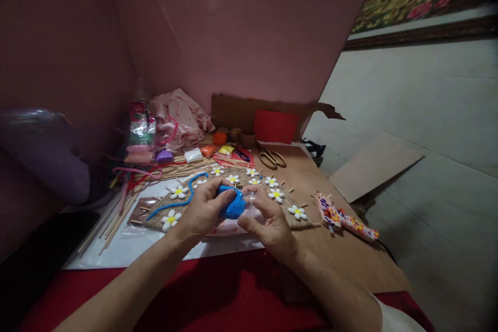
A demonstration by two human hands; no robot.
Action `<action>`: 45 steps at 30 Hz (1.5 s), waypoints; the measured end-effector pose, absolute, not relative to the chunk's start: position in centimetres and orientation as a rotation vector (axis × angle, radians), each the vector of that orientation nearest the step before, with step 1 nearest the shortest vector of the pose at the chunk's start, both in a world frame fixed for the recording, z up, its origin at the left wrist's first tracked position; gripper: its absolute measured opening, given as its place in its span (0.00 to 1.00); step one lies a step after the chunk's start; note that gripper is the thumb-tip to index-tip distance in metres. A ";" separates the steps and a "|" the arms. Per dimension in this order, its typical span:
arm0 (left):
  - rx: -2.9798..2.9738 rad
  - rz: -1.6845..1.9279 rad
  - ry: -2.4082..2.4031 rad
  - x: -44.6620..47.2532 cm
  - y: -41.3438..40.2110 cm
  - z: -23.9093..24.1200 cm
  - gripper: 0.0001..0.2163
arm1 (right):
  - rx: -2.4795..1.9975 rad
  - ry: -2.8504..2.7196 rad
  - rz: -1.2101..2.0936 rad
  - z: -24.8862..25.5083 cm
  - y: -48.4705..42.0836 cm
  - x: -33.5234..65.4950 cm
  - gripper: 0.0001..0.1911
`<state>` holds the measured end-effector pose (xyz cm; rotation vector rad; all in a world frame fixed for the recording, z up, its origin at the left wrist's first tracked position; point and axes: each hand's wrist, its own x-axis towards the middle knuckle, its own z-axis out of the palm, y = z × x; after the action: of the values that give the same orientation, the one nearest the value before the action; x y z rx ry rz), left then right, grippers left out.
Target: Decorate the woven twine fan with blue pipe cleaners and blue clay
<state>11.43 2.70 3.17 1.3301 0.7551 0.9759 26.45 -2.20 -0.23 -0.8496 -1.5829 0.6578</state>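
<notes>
A lump of bright blue modelling clay (233, 205) is gripped between my two hands above a low table. My left hand (202, 210) wraps its fingers round the clay's left side. My right hand (268, 220) pinches the clay's clear plastic wrapper (251, 205) on the right side. Under the hands lies an arched jute-covered piece (290, 210) set with several white flowers with yellow centres (171, 219). A blue pipe cleaner (182, 199) curves across its left part.
Wooden sticks (116, 218) lie at the left on a white sheet (132, 249). Coloured clay packs (208, 150), gold scissors (271, 158) and small pots stand at the back. A flower-patterned glue gun (342, 218) rests at the right on the brown board (342, 259). Red cloth (218, 295) covers the near edge.
</notes>
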 end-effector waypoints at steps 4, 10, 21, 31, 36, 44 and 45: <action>1.277 0.982 0.795 11.3 2.8 3.5 0.16 | -0.877 -1.577 0.646 0.2 -2.5 26.6 0.10; 1.224 1.017 0.859 11.0 2.9 3.4 0.16 | -0.885 -1.499 0.633 0.1 -2.6 26.5 0.13; 1.244 1.089 0.842 12.0 2.4 2.9 0.16 | -0.884 -1.488 0.726 -0.5 -1.6 26.4 0.04; 1.238 1.067 0.825 12.0 2.5 3.0 0.16 | -0.937 -1.395 0.672 -0.5 -2.2 25.9 0.05; 1.199 1.056 0.795 12.1 2.3 2.9 0.16 | -0.875 -1.376 0.730 -0.8 -2.0 26.0 0.09; 1.179 1.086 0.796 12.3 2.2 2.8 0.16 | -0.813 -1.379 0.860 -1.0 -1.5 26.4 0.09; 1.176 1.089 0.804 12.3 2.2 2.8 0.16 | -0.804 -1.372 0.864 -0.9 -1.5 26.4 0.09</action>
<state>12.31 2.21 2.77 1.1760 0.8036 1.0888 26.43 -1.55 -0.93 -0.8036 -1.3723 0.8638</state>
